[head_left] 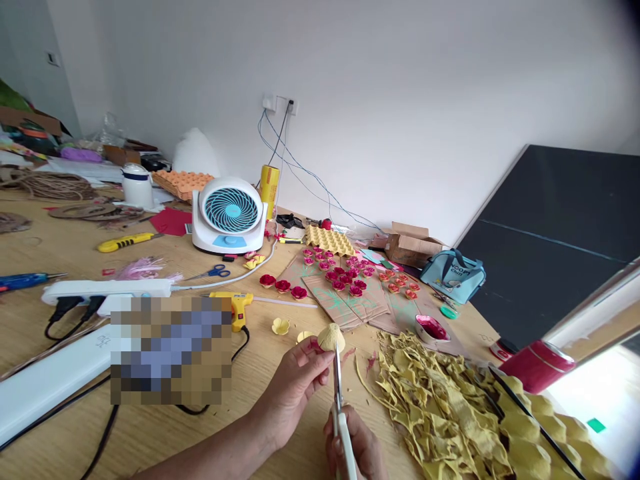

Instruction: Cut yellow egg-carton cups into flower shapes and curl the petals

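Between the fingertips of my left hand (300,373) is a pale yellow egg-carton cup (330,337), its rounded side up. My right hand (357,440) grips white-handled scissors (344,437), whose blades point away from me and meet the cup's lower right edge. How far the blades are apart is hard to make out. Just beyond my left hand, a cut yellow cup shaped like a flower (281,326) rests on the table, and another is partly hidden behind my fingers. To the right of my hands lies a heap of yellow carton scraps (435,400).
Painted pink flowers (345,277) sit on cardboard ahead, near a bowl of red paint (431,329). A yellow glue gun (240,310), power strip (107,290) and white fan (230,217) stand left, with cables around. Uncut egg cartons (530,433) and a red can (537,367) are at right.
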A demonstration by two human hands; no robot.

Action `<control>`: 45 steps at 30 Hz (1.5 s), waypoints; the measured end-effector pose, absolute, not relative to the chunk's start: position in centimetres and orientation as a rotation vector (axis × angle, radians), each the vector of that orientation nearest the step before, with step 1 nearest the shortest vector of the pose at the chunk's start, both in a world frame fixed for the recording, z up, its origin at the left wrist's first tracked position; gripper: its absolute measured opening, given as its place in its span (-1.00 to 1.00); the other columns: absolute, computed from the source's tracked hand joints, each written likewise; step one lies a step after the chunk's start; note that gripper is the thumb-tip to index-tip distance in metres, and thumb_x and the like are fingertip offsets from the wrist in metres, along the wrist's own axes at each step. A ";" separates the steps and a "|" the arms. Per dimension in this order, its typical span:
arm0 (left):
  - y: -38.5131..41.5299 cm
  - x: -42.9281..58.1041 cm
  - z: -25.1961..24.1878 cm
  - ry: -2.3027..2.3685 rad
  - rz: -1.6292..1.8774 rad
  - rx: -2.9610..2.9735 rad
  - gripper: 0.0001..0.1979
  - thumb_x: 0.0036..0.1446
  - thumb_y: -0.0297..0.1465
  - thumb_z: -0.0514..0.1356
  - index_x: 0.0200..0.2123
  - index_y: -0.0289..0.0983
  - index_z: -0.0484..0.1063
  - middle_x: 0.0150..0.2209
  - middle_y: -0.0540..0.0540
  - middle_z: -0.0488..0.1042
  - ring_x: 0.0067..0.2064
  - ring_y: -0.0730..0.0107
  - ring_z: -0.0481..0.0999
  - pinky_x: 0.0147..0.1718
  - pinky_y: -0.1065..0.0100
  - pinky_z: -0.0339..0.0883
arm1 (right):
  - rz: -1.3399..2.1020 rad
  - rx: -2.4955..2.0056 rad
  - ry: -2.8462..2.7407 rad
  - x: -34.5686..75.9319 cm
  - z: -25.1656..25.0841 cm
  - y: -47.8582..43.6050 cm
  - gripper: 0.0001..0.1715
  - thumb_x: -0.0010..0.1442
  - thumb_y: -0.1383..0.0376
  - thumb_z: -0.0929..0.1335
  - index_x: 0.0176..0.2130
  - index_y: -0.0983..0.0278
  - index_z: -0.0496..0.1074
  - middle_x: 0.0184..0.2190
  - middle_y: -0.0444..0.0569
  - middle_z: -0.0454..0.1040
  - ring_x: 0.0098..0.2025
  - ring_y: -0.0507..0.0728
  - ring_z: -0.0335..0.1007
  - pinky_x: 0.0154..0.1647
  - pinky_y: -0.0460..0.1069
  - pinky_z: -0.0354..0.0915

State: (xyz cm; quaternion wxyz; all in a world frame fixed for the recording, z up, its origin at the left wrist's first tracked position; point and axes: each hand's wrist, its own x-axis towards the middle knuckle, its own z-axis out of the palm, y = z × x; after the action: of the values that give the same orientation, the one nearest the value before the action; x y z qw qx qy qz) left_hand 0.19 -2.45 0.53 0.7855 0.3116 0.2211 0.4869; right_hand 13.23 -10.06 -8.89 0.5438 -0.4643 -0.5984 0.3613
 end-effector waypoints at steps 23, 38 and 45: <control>-2.5 0.0 0.3 0.468 1.003 0.705 -0.74 -0.06 -0.35 0.42 -0.43 -0.31 0.40 -0.51 0.07 0.32 -0.47 0.57 0.24 -0.41 0.47 0.20 | 0.874 -1.051 -1.471 13.5 -8.8 -10.1 -0.40 0.23 -0.22 0.20 -0.32 0.24 0.34 -0.66 -0.24 0.15 -0.66 -0.05 -0.04 -0.63 -0.11 -0.09; -2.6 -0.1 0.5 0.489 0.928 0.751 -0.77 -0.07 -0.32 0.41 -0.40 -0.33 0.50 -0.50 0.05 0.31 -0.46 0.56 0.22 -0.41 0.48 0.20 | 0.963 -1.089 -1.448 13.3 -6.3 -10.6 -0.36 0.19 -0.25 0.23 -0.31 0.26 0.40 -0.65 -0.21 0.19 -0.66 -0.03 0.03 -0.63 -0.13 0.09; -2.4 -0.3 0.0 0.490 0.902 0.791 -0.80 -0.01 -0.32 0.38 -0.41 -0.33 0.49 -0.50 0.05 0.28 -0.46 0.57 0.19 -0.40 0.48 0.19 | 0.944 -1.090 -1.459 13.6 -6.4 -10.6 -0.41 0.20 -0.21 0.26 -0.30 0.24 0.42 -0.65 -0.19 0.23 -0.65 -0.02 0.08 -0.63 -0.13 0.11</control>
State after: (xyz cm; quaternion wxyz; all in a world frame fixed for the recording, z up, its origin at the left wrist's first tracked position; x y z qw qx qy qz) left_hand -0.26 -2.35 -0.04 0.7974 0.3683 0.2281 0.4201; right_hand 13.63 -10.65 -6.38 0.5182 -0.4545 -0.6083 0.3936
